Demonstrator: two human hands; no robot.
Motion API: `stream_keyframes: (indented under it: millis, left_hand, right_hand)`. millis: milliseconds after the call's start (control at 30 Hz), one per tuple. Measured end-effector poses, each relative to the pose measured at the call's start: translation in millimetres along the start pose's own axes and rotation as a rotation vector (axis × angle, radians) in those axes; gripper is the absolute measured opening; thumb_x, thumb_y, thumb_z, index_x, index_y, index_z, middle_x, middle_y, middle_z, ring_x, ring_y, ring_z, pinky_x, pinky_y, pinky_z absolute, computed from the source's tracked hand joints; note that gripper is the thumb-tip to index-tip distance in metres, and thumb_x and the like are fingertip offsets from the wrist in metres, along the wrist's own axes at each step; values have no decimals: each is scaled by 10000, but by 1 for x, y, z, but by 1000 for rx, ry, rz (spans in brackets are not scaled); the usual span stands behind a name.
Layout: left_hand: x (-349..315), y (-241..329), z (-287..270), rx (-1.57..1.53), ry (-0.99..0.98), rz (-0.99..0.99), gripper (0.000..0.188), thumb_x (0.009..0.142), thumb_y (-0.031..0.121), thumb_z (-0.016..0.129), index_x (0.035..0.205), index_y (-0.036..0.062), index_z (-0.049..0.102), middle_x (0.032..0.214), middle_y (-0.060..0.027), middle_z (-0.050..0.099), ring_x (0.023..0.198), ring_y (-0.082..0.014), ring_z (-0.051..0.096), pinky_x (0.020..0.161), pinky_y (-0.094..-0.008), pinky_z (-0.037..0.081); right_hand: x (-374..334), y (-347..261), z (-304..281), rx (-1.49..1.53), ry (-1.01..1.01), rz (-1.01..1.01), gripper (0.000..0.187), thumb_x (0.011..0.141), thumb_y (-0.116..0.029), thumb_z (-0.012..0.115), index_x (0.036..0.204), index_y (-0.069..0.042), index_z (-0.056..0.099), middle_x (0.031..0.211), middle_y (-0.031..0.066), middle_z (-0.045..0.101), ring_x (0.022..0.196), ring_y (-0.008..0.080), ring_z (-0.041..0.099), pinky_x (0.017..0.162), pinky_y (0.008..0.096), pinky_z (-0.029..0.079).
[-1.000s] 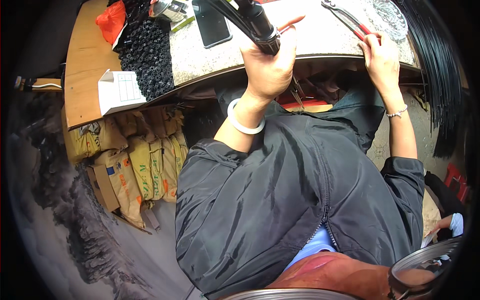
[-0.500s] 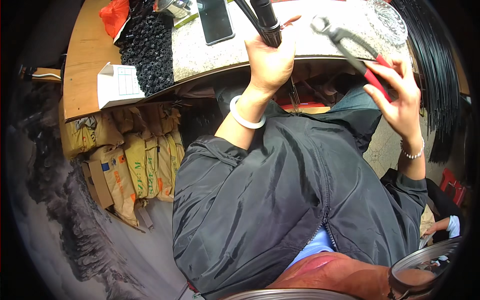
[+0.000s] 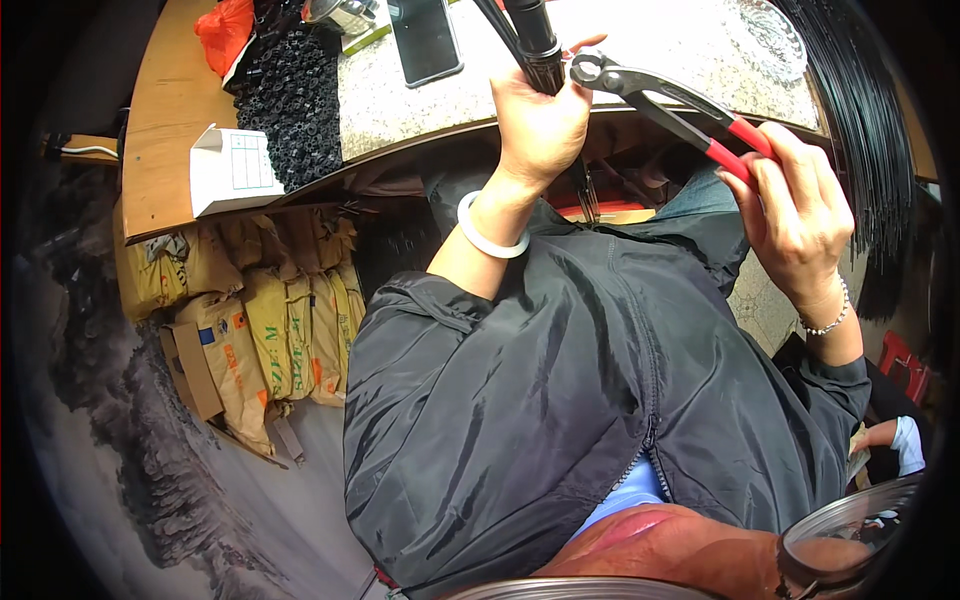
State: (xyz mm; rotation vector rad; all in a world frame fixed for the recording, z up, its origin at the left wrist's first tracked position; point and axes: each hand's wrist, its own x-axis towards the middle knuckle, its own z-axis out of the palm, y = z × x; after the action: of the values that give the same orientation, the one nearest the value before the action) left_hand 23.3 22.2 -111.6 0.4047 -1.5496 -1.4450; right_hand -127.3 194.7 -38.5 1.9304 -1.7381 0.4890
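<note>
The left hand [image 3: 545, 128] is gripping the tube [image 3: 537, 45], fingers wrapped; the right hand [image 3: 800, 205], half-curled, is holding the pincers [image 3: 670, 100], their head sitting beside the left hand; a slipping grip could be nipping skin.

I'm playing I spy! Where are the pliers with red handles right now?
In the head view, the pliers are right of centre near the top, their red handles in the right hand and their jaws beside the left hand.
</note>
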Motion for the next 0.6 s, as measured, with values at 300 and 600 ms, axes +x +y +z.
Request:
stream_keyframes:
  millis: [300, 600]
  left_hand:
    - [-10, 27, 6, 30, -60, -30, 273, 801, -56, 486, 1038, -69, 620, 710, 30, 521, 574, -7, 403, 512, -150, 322]
    - [-9, 22, 5, 223, -162, 179, 314, 737, -126, 492, 1021, -70, 615, 755, 18, 564, 592, -10, 419, 532, -146, 345]
  right_hand:
    - [-9, 2, 14, 2020, -1266, 764, 415, 690, -22, 682, 986, -3, 392, 627, 60, 521, 462, 100, 525, 414, 221, 427]
    - [-18, 4, 7, 1932, -1130, 878, 462, 714, -83, 703, 1105, -5, 470, 549, 37, 521, 393, 113, 523, 380, 200, 406]
